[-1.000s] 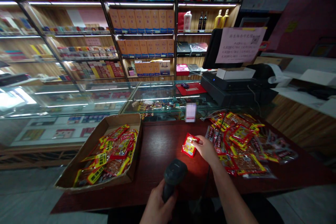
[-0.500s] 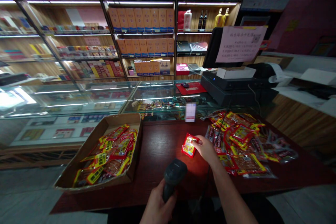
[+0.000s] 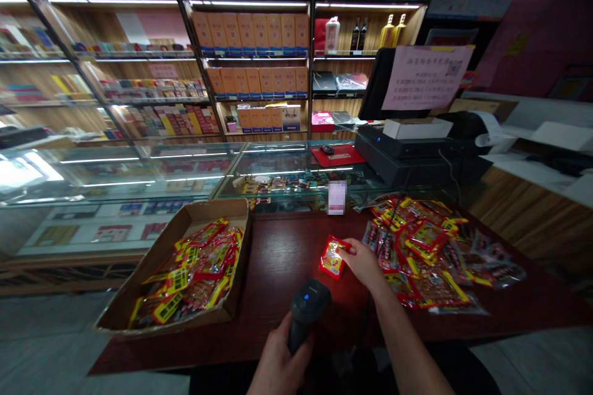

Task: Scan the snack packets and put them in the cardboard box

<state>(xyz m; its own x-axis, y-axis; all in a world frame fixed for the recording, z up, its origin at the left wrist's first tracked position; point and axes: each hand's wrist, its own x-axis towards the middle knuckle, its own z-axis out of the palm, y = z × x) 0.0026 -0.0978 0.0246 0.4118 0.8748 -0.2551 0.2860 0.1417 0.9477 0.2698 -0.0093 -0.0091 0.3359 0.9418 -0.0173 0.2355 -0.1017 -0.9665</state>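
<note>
Packets (image 3: 215, 259) in carton (image 3: 217, 213), left, on worktop (image 3: 278, 247) | scanner (image 3: 309, 303) before single packet (image 3: 332, 257), centre | packet pile (image 3: 428, 241), right | showcase (image 3: 278, 157) behind | shelves (image 3: 311, 31) beyond

We've got a lane over the tabletop (image 3: 278, 247) between carton (image 3: 239, 278) and red packet (image 3: 330, 260). Scanner (image 3: 309, 302) juts in at the near end; right hand (image 3: 364, 265) and packet pile (image 3: 428, 250) block the right side.

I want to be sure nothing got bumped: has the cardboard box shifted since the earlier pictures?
No. Judged against the table, the cardboard box shows no shift either way.
</note>
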